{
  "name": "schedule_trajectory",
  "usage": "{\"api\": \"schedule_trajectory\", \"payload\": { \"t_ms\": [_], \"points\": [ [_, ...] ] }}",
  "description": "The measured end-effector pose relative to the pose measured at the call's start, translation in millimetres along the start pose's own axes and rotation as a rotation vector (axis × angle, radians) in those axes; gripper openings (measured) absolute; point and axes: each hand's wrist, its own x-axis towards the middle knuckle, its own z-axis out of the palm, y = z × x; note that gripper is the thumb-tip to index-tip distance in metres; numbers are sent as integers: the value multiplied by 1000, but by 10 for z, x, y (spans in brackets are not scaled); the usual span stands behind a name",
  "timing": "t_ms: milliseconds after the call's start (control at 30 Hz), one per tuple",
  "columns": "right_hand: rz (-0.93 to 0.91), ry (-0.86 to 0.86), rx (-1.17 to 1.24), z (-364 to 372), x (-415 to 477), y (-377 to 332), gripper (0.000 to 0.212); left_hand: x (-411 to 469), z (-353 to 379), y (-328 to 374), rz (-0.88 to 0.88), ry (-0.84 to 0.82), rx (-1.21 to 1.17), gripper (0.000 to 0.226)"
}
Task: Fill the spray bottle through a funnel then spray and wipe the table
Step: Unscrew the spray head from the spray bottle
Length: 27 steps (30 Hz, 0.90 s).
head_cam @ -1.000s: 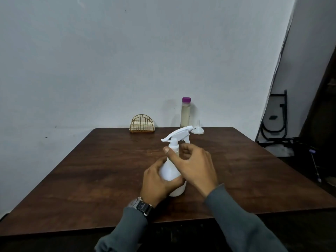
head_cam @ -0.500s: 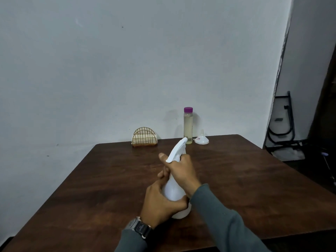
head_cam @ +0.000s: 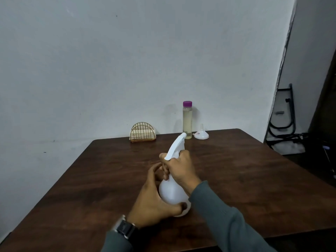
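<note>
Wood-grain table (head_cam: 236, 170), rounded plastic spray bottle (head_cam: 172, 193)

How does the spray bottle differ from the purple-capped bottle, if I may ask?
The spray bottle is opaque white; the purple-capped bottle is clear, showing pale liquid. The left hand and right hand grip the spray bottle; the purple-capped bottle stands untouched. Both are on the table.

Gold wire napkin holder (head_cam: 143, 132), black metal frame (head_cam: 292, 106), grey wall (head_cam: 127, 60)
</note>
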Motion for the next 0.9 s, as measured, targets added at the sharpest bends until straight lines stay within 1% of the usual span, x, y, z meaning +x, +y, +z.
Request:
{"api": "schedule_trajectory", "payload": {
  "t_ms": [33, 100, 200, 333, 367, 433, 533, 600, 700, 800, 867, 900],
  "points": [
    [9, -8, -2, -4, -6, -3, 39, 16, -54, -7, -20, -63, -27, 110],
    [21, -27, -5, -16, -37, -34, 38, 31, -89, 1, -30, -113, -55, 107],
    [16, -70, -27, -59, -95, -113, 37, 26, -9, 20, -22, -60, -58, 107],
    [24, -124, -197, -205, -259, -105, 23, 65, 7, -16, -2, 0, -53, 112],
    [16, -102, -198, -240, -302, -83, 21, 80, -5, -26, -8, 6, -51, 112],
    [-26, 1, -137, -284, -364, -46, 20, 88, -12, -26, -31, 10, -42, 112],
    [-86, 149, -64, -288, -385, -1, 27, 72, 13, -40, -45, 39, -40, 112],
    [-134, 145, -122, -266, -390, 24, 26, 67, 22, -51, -41, 51, -39, 111],
    [-173, 65, -209, -272, -387, 39, 27, 76, 1, -32, -38, 29, -12, 119],
    [-168, -14, -244, -297, -386, 0, 16, 88, -21, -28, -43, 11, -1, 121],
    [-150, 17, -205, -289, -397, -7, 14, 77, -14, -26, -45, 16, 5, 116],
    [-132, 74, -175, -270, -408, -6, 20, 66, -5, -22, -40, 21, 5, 113]
  ]
}}
